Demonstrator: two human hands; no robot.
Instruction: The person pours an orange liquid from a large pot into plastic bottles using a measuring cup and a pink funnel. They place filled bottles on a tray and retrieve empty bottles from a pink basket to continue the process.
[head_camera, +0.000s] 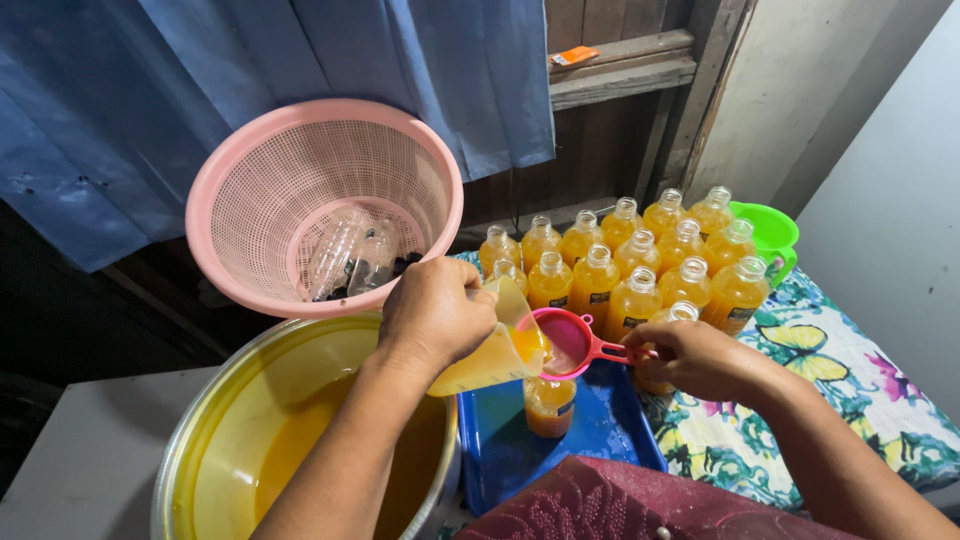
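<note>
While the left hand (435, 310) gripped a tilted jug (495, 352), fingers wrapped tight around it, orange juice ran from its lip into a pink strainer (563, 343). The right hand (700, 358) pinched the strainer's handle, holding it over an open bottle (549, 405), partly filled, standing in a blue tray (500, 445). Left of the tray sat a big pot (215, 440) of juice. Farther off leaned a pink basket (250, 190) with empty bottles; filled bottles (640, 265) crowded the far right.
</note>
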